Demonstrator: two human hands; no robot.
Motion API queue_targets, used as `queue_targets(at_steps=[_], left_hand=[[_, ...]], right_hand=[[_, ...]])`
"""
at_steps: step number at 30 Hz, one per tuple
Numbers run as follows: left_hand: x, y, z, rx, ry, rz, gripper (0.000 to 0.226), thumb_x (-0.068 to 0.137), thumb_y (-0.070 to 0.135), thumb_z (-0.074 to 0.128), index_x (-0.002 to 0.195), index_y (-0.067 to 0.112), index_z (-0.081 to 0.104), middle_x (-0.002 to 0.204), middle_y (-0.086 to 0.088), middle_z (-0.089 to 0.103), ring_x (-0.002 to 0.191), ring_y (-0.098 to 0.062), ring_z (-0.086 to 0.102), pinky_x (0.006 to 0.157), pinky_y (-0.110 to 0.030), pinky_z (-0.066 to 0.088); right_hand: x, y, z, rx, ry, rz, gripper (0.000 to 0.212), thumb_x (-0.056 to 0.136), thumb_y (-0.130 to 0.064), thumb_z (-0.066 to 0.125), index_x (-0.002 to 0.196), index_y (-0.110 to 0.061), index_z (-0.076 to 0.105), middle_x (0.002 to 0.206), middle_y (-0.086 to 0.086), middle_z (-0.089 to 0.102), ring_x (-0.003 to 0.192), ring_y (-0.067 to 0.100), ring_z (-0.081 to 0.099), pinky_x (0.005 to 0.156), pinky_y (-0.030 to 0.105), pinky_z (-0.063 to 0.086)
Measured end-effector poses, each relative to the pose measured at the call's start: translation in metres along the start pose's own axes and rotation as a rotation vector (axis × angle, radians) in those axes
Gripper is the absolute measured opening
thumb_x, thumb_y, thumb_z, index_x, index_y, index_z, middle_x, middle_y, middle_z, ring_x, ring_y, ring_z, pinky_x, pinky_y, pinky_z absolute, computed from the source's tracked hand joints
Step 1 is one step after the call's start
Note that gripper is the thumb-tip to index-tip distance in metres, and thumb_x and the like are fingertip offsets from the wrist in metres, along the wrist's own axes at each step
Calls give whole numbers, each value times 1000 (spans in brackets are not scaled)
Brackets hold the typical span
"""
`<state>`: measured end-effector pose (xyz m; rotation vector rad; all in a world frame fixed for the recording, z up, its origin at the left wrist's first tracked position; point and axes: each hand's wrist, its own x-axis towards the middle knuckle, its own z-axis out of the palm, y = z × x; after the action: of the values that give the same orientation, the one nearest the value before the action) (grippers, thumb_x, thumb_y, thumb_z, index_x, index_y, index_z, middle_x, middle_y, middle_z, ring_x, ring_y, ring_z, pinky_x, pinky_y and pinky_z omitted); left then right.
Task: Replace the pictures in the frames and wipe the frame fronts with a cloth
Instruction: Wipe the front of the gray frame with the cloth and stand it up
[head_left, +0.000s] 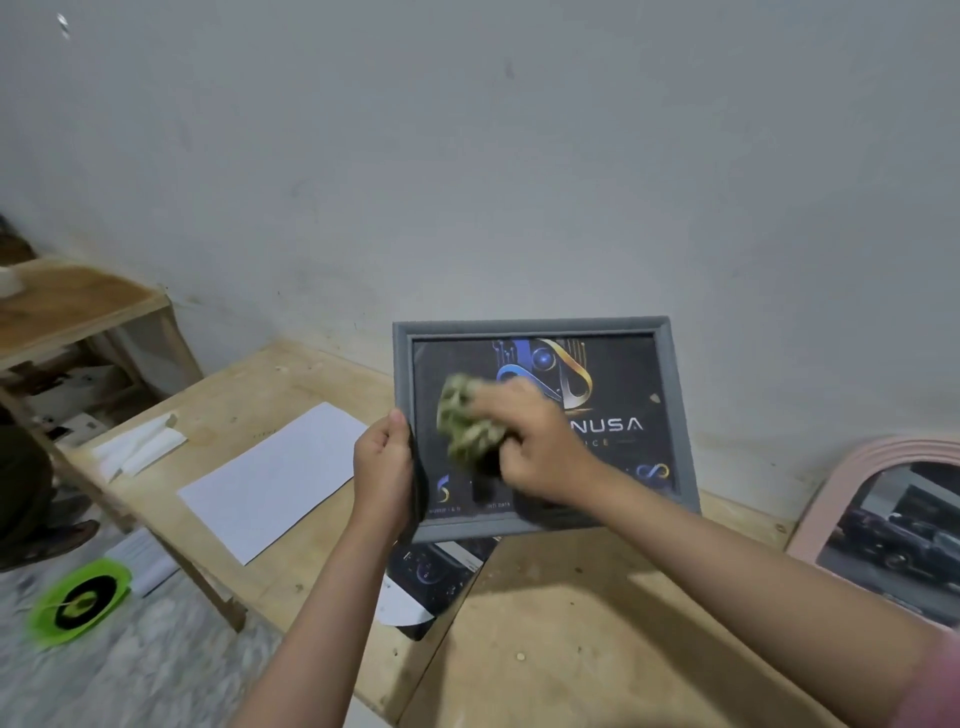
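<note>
A grey picture frame (670, 364) with a dark logo print stands tilted up above the wooden table (571, 623). My left hand (383, 467) grips the frame's left edge, thumb on the front. My right hand (535, 441) holds a crumpled green-patterned cloth (467, 421) and presses it against the glass at the frame's middle left; the cloth looks blurred. Part of the print is hidden behind my right hand.
A white sheet (275, 478) and a folded white paper (140, 447) lie on the table's left part. A dark print (436, 571) lies under the frame. A pink arched frame (893, 525) leans at the right. A wooden shelf (78, 306) stands left, a green disc (78, 600) on the floor.
</note>
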<state>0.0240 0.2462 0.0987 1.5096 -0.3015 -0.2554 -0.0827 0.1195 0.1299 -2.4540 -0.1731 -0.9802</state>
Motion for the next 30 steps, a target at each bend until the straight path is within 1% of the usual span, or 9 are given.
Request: queue_targets(at_steps=[3,6,9,11,16,18,23,27,30], left_hand=[[-1,3,4,32,-121,119,43,91,38,44,63,9,29,66,-7,27,64,-23,24,61,-35,24],[-8,7,11,55,-124,199,41,101,21,38,62,8,37,60,-6,33,59,-15,31,57,-29,28],[-9,13,17,-255,-175,90,47,103,35,27,84,11,63,83,-1,68,80,-14,62,70,-22,49],[-10,20,20,-479,-214,3,57,100,48,16,104,17,64,97,3,74,95,-9,67,79,-19,53],[-14,20,17,-640,-216,-168,82,86,73,13,97,13,68,86,-3,74,87,-16,70,85,-28,51],[-14,16,13,-635,-193,-195,80,88,71,18,90,12,71,86,-6,73,91,-21,68,84,-30,51],[-8,15,4,-550,-351,-303,68,89,59,37,58,9,71,68,-10,69,65,-22,68,64,-26,56],[1,21,-3,-302,-507,-386,42,83,44,57,80,3,65,65,-8,64,57,-19,64,51,-23,51],[11,13,-1,-193,-488,-405,38,90,38,54,89,1,61,68,-10,64,59,-20,64,50,-25,51]], right_hand=[[36,9,-5,-202,211,75,58,56,11,41,109,4,64,120,19,62,96,39,54,90,36,44],[49,15,6,-327,151,56,58,61,0,34,112,1,62,125,17,58,104,37,47,92,45,46],[38,14,24,-316,25,-54,60,61,-6,33,113,-2,62,132,13,55,114,33,42,95,52,42],[25,6,37,-292,-56,-127,57,64,-4,36,114,-6,63,136,7,54,119,33,43,97,53,40],[1,-5,54,-173,-28,-150,52,68,0,34,109,-1,65,131,7,57,115,39,47,100,45,39],[-5,-3,56,-193,-47,-166,49,69,-1,35,107,-2,65,127,8,60,114,40,49,98,45,40],[-17,-4,56,-228,-74,-216,39,75,-2,37,99,-3,68,113,9,66,113,38,54,99,46,39],[-24,-6,51,-203,-113,-258,48,93,-15,22,94,-1,68,103,10,68,111,36,54,96,46,42],[-25,-6,49,-191,-159,-269,40,80,-2,30,92,2,68,99,13,67,107,35,50,93,45,43]])
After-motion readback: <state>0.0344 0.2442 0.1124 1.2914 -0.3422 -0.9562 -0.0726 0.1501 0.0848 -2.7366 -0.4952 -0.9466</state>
